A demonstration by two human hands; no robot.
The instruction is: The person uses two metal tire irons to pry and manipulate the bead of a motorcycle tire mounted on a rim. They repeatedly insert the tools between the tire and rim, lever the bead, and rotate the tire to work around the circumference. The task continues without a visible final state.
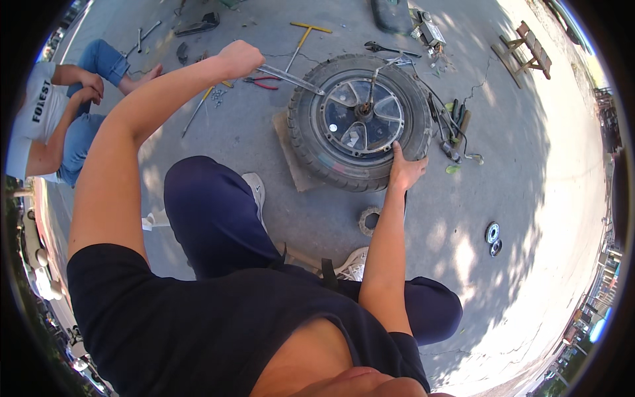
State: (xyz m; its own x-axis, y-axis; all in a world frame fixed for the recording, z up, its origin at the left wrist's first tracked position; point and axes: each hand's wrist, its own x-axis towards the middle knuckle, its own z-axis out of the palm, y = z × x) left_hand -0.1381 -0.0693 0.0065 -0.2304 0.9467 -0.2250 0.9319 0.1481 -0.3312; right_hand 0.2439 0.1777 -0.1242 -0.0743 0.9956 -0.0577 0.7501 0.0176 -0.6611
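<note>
A wheel with a black tyre [307,149] and a dark hub [337,109] lies flat in front of me. An axle stub [364,111] sticks up from its centre. My left hand [241,59] is closed round one end of a flat metal tyre lever [288,77]. The lever's far end rests at the left side of the tyre, by the rim edge. On the near right part of the wheel lies my right hand [406,171], its thumb on the rim and its fingers spread over the tyre's side. It holds no tool.
Under the wheel is a flat slab [299,175]. Red-handled pliers [264,83], a yellow T-handle wrench [304,40] and an adjustable wrench [390,49] lie beyond it. More hand tools [456,122] are at the right. A seated person [56,119] is at the left; a small wooden stool [529,51] stands far right.
</note>
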